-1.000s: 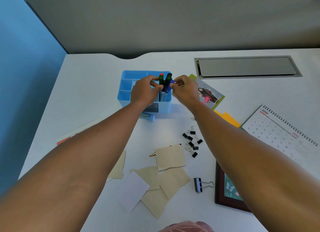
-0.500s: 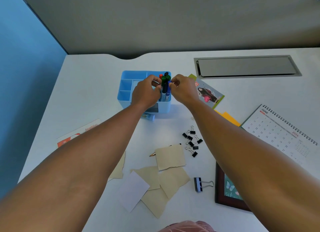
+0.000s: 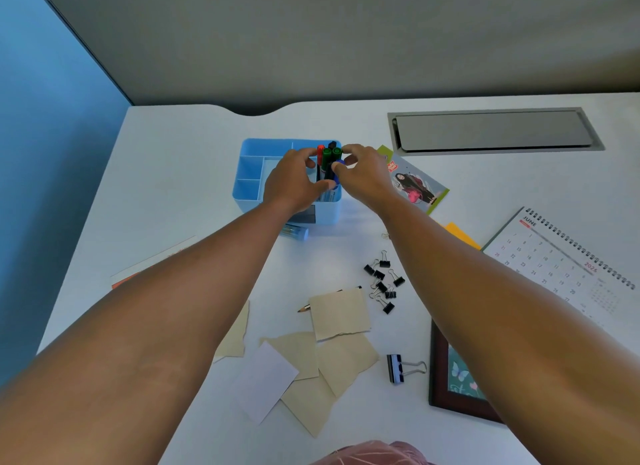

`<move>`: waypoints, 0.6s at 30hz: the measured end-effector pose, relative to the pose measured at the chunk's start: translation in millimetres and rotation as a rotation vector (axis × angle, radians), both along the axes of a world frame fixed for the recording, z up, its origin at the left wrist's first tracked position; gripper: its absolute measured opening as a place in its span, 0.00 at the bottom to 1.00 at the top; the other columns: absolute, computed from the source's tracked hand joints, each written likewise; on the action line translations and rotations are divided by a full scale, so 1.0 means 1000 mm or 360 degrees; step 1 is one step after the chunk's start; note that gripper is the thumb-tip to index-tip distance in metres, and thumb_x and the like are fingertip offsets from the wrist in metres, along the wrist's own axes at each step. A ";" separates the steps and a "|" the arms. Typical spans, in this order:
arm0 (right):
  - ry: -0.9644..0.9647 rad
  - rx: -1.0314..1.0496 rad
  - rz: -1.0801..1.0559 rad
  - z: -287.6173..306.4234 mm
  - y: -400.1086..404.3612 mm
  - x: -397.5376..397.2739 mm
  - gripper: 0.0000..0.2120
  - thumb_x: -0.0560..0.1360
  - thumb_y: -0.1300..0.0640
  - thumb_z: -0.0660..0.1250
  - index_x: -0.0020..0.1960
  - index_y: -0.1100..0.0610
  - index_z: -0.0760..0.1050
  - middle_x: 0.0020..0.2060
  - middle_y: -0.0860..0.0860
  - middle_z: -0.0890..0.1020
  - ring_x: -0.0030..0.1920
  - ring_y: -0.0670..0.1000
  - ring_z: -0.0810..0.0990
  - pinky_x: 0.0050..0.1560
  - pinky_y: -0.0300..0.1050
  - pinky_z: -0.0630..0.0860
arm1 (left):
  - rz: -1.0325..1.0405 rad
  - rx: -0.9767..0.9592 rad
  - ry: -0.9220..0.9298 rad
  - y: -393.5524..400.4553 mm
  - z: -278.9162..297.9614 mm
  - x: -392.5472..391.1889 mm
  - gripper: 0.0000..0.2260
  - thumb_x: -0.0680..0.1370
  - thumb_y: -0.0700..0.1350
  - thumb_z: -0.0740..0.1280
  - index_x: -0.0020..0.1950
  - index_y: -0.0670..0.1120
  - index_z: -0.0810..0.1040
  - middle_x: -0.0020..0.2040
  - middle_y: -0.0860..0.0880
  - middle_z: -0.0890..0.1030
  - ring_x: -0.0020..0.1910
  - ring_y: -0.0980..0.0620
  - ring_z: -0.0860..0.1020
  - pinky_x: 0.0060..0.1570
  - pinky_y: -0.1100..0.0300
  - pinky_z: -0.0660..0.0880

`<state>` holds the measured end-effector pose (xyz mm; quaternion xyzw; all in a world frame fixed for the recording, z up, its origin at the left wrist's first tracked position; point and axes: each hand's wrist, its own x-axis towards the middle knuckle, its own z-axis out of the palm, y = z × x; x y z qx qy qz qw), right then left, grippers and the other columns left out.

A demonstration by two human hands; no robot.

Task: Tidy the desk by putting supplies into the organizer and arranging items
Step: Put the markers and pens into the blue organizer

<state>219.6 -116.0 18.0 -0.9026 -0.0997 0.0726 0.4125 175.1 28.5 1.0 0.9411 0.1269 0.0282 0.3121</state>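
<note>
Blue plastic organizer (image 3: 252,173) holds the markers (image 3: 329,159) upright in its right compartment. My left hand (image 3: 294,184) and right hand (image 3: 363,177) pinch them. Light, stiff, slick barrels, I judge; grip below the caps.

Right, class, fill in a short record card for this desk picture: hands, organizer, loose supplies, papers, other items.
Hands: left hand and right hand both at the bunch of coloured markers
Organizer: light blue plastic organizer; markers upright in its right-hand compartment
Loose supplies: small black binder clips, large binder clip, pencil partly under paper
Papers: torn beige paper pieces, white card
Other items: spiral desk calendar, dark wooden picture frame
</note>
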 end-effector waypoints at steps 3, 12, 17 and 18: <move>0.0053 0.0067 -0.0033 0.000 0.001 0.001 0.19 0.77 0.57 0.67 0.66 0.60 0.75 0.41 0.51 0.81 0.43 0.47 0.78 0.46 0.40 0.77 | 0.0007 0.0025 -0.0023 0.000 0.000 0.002 0.29 0.74 0.58 0.72 0.73 0.52 0.70 0.61 0.50 0.78 0.58 0.51 0.77 0.50 0.56 0.75; 0.0167 0.0122 -0.0084 -0.003 0.002 0.002 0.22 0.76 0.56 0.68 0.68 0.62 0.72 0.32 0.44 0.77 0.43 0.47 0.78 0.49 0.41 0.76 | -0.0073 0.0138 0.0136 -0.001 0.005 0.008 0.22 0.77 0.58 0.69 0.69 0.54 0.76 0.60 0.47 0.75 0.56 0.46 0.77 0.48 0.52 0.75; 0.0150 0.0195 -0.0166 -0.002 0.001 0.002 0.19 0.78 0.57 0.65 0.67 0.61 0.73 0.42 0.51 0.82 0.40 0.45 0.78 0.37 0.31 0.74 | -0.0164 0.0162 0.0182 -0.001 0.006 0.008 0.19 0.80 0.55 0.66 0.69 0.50 0.75 0.61 0.45 0.71 0.54 0.46 0.76 0.51 0.53 0.74; 0.0156 0.0223 -0.0188 -0.002 0.001 0.002 0.18 0.79 0.58 0.64 0.67 0.61 0.74 0.46 0.53 0.82 0.39 0.44 0.77 0.32 0.26 0.71 | -0.0174 0.0145 0.0165 -0.002 0.007 0.007 0.18 0.81 0.54 0.64 0.69 0.48 0.75 0.61 0.44 0.70 0.54 0.46 0.76 0.52 0.53 0.74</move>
